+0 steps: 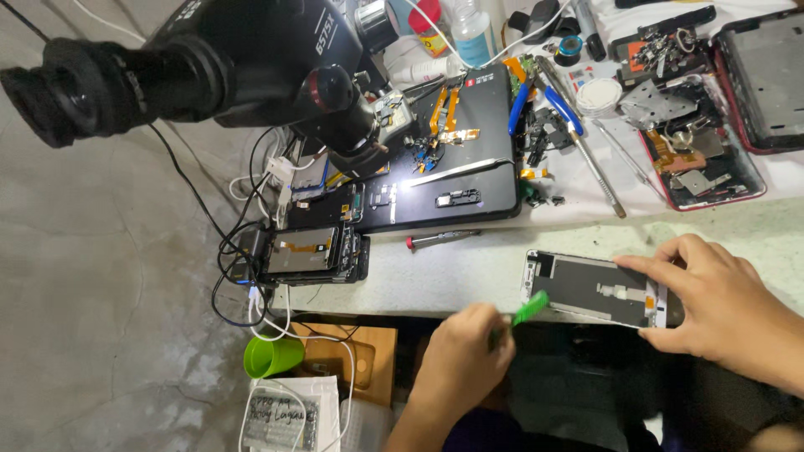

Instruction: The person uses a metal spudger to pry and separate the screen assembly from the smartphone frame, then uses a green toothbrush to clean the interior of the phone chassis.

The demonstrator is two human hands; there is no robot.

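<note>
An opened phone frame (599, 289), white-edged with a grey inner plate, lies flat near the front edge of the pale worktop (452, 272). My right hand (716, 305) grips its right end, fingers over the top edge and thumb at the near edge. My left hand (461, 360) is closed around a small green plastic pry tool (530, 308). The tool's tip touches the frame's lower left corner.
A black microscope (209, 59) hangs over the left. A black mat (452, 159) carries flex cables and parts, with stacked phone screens (306, 251) and a small screwdriver (440, 238) beside it. Blue-handled pliers (544, 105), tweezers, bottles and dismantled phones (703, 151) crowd the back right. A green cup (272, 356) sits below.
</note>
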